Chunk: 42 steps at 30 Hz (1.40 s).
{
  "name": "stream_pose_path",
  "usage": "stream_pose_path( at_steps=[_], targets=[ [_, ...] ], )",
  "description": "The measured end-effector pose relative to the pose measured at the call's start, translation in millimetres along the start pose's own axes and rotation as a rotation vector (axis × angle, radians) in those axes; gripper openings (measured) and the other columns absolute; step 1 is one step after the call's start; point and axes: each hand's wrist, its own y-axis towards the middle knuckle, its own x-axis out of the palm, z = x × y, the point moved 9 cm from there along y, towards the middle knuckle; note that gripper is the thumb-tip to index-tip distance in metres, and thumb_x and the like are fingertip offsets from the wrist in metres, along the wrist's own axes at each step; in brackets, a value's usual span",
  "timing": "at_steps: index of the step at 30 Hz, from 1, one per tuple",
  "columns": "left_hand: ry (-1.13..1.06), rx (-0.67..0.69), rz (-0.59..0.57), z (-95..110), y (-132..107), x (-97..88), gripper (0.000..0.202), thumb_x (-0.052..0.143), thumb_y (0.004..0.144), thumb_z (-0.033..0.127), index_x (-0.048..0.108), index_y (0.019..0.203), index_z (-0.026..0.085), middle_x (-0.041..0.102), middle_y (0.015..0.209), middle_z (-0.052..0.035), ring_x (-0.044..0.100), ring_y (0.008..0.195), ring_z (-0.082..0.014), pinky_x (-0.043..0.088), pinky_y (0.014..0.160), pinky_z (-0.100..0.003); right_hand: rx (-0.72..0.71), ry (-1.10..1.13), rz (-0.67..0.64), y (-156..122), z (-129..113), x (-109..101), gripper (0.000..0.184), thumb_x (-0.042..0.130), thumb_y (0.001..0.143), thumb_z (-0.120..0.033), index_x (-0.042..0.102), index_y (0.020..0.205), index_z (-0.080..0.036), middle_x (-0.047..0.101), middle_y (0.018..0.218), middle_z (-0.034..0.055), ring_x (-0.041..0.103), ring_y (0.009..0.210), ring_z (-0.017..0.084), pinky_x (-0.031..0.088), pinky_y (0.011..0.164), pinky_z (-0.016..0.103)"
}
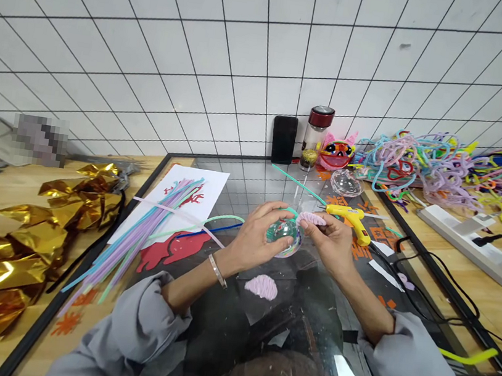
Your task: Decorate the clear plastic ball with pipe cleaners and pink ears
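The left hand (257,234) cups a clear round plastic ball (285,236) above the glass tabletop (289,318); the right hand (334,237) pinches a pink coiled pipe-cleaner piece (311,219) against its top.

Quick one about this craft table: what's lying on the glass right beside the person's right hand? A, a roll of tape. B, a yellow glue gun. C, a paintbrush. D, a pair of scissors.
B: a yellow glue gun lies on the glass just beyond the right hand, which pinches a pink fuzzy coil against the clear ball held in the left hand.
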Motion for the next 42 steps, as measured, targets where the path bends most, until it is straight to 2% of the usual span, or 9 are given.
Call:
stream_pose_path(
  at_steps=[10, 14, 21, 34, 42],
  targets=[
    [-0.021, 0.010, 0.010, 1.8, -0.1, -1.1, 0.036, 0.069, 0.083, 0.023, 0.064, 0.118, 0.019, 0.061, 0.132, -0.0144, 0.058, 0.126, -0.0270, 0.047, 0.109, -0.045, -0.135, -0.148, -0.019, -5.1, -11.7, 1.8, 0.011, 0.075, 0.076, -0.031, 0.076, 0.076, -0.020, 0.069, 0.069, 0.0000, 0.057, 0.064, 0.015, 0.044, 0.062, 0.028],
    [-0.038, -0.023, 0.019, 2.2, 2.6, -2.0, 0.032, 0.068, 0.085, 0.025, 0.065, 0.115, 0.018, 0.063, 0.129, -0.0143, 0.060, 0.123, -0.0262, 0.049, 0.107, -0.044, -0.140, -0.149, -0.026, -4.9, -11.3, 3.2, 0.011, 0.074, 0.077, -0.031, 0.075, 0.078, -0.020, 0.068, 0.070, 0.0000, 0.057, 0.065, 0.015, 0.044, 0.063, 0.029],
    [-0.055, -0.052, 0.077, 5.6, 8.7, -6.0, 0.022, 0.062, 0.090, 0.023, 0.067, 0.110, 0.017, 0.070, 0.116, -0.0102, 0.065, 0.112, -0.0209, 0.052, 0.100, -0.036, -0.188, -0.180, -0.039, -4.7, -17.2, 6.9, 0.011, 0.072, 0.078, -0.030, 0.073, 0.075, -0.019, 0.065, 0.067, -0.0005, 0.055, 0.063, 0.014, 0.041, 0.060, 0.028],
    [-0.092, -0.047, 0.126, 5.4, 12.2, -7.4, 0.016, 0.061, 0.092, 0.028, 0.071, 0.101, 0.018, 0.073, 0.107, -0.0090, 0.068, 0.104, -0.0203, 0.054, 0.094, -0.035, -0.294, -0.309, -0.081, -4.1, -31.4, 13.3, 0.018, 0.067, 0.083, -0.035, 0.073, 0.076, -0.020, 0.066, 0.067, 0.0015, 0.054, 0.063, 0.015, 0.040, 0.058, 0.028],
    [-0.081, -0.073, 0.122, 4.8, 14.7, -8.6, 0.012, 0.059, 0.092, 0.021, 0.070, 0.093, 0.018, 0.073, 0.104, -0.0076, 0.068, 0.103, -0.0195, 0.052, 0.094, -0.032, -0.287, -0.267, -0.100, -3.7, -28.6, 15.0, 0.014, 0.069, 0.082, -0.031, 0.075, 0.080, -0.019, 0.066, 0.069, 0.0011, 0.055, 0.064, 0.015, 0.040, 0.059, 0.028]
  ],
)
